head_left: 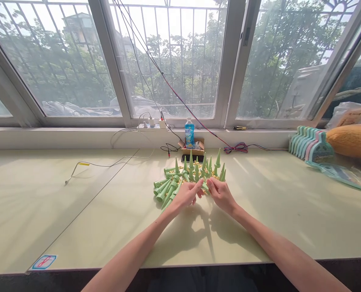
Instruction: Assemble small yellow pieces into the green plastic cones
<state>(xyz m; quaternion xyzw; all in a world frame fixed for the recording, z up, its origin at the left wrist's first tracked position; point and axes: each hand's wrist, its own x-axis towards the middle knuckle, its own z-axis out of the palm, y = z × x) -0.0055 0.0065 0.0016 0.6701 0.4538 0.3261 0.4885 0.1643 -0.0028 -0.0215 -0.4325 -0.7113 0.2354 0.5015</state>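
At the centre of my remote feed, I have the left hand [186, 194] and right hand [222, 196] pinching a green piece [205, 186] — gripped from two sides, presumably to steady it. Green spikes [169, 187] crowd just beyond — probably for easy reach.

It looks like a small workshop: long worktable [289, 211], heaped green spikes [170, 189], power strip [152, 127]

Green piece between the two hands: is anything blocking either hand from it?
Nothing visible is. The left hand and the right hand both have their fingers on the green piece. The pile of green spikes lies beyond and to the left, not between.
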